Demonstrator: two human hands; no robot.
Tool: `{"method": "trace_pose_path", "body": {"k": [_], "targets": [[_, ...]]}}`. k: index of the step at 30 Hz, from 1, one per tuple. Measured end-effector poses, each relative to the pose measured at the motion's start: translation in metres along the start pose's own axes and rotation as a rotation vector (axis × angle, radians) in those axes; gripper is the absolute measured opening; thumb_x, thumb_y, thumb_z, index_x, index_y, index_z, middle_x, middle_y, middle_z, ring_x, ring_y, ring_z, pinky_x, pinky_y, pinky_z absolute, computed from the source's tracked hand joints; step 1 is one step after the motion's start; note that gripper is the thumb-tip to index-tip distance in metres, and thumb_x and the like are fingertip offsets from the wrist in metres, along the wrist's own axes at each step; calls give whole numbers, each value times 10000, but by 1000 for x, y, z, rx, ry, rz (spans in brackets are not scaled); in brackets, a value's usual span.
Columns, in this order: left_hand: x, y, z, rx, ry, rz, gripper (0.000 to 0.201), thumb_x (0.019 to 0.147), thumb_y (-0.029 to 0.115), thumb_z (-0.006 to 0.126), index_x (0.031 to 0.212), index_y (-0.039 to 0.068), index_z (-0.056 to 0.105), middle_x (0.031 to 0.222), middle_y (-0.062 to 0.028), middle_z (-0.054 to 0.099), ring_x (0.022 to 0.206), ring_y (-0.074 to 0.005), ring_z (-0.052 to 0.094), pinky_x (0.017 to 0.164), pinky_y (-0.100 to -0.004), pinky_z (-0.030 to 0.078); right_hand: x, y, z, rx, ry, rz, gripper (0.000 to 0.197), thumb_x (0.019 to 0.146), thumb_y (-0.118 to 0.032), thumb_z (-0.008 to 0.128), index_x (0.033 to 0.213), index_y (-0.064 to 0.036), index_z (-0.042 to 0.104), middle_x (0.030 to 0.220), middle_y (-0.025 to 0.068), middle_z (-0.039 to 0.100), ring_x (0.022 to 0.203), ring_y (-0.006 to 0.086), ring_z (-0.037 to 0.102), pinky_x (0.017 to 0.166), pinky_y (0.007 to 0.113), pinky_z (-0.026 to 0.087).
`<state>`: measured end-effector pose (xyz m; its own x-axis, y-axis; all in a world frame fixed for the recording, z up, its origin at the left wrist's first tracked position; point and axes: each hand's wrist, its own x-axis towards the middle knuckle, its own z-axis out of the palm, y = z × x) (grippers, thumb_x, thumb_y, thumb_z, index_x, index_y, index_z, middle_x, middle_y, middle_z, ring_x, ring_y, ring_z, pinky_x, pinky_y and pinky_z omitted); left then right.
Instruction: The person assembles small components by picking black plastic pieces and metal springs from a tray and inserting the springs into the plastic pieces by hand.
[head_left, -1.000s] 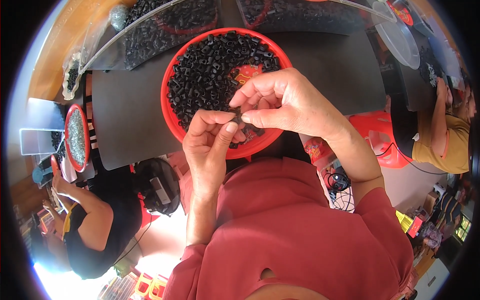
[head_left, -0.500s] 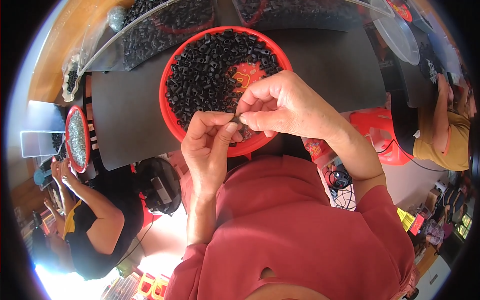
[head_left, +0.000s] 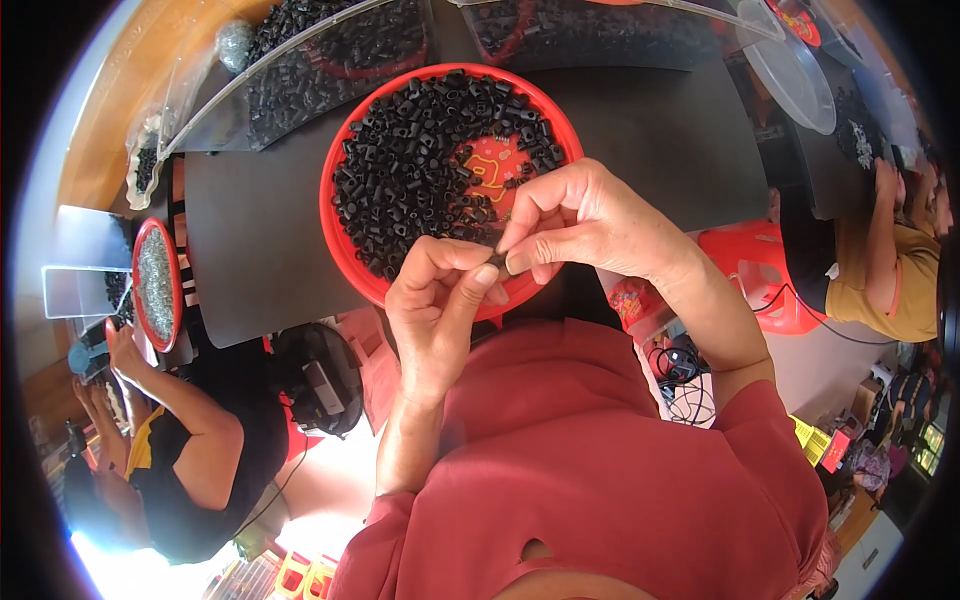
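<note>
Small dark part [head_left: 498, 260], clamped between left hand [head_left: 432, 310] and right hand [head_left: 588, 225], seems unfinished; more black pieces [head_left: 410, 160] crowd the red tray [head_left: 330, 215].

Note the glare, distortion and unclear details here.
Head view: white glare washes out the lower left; head view: fisheye distortion bends the rim of the upper-left clear plastic bin; head view: the dark pinched piece is too small to make out.

held piece [head_left: 498, 260]: mostly covered, shape unclear | clear bin [head_left: 205, 126]: top cut off
</note>
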<state>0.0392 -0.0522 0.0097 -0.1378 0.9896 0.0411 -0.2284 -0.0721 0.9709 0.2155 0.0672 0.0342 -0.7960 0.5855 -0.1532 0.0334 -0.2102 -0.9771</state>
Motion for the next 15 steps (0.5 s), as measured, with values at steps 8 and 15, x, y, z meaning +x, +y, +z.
{"method": "trace_pose_path", "body": {"k": [8, 15], "targets": [[-1, 4, 5, 43, -9, -41, 82, 974, -66, 606, 1036, -14, 596, 942, -95, 697, 771, -114, 664, 711, -252, 555, -5, 7, 5, 59, 26, 36, 103, 866, -61, 784, 906, 20, 734, 805, 67, 734, 690, 102, 692, 647, 233, 579], [21, 31, -2, 211, 174, 89, 91, 963, -13, 653, 1043, -6, 612, 919, -121, 711, 750, -125, 666, 741, -256, 554, -9, 2, 8, 3, 209, -72, 126, 899, -105, 776, 914, 12, 735, 770, 34, 722, 646, 68, 651, 593, 216, 527]]}}
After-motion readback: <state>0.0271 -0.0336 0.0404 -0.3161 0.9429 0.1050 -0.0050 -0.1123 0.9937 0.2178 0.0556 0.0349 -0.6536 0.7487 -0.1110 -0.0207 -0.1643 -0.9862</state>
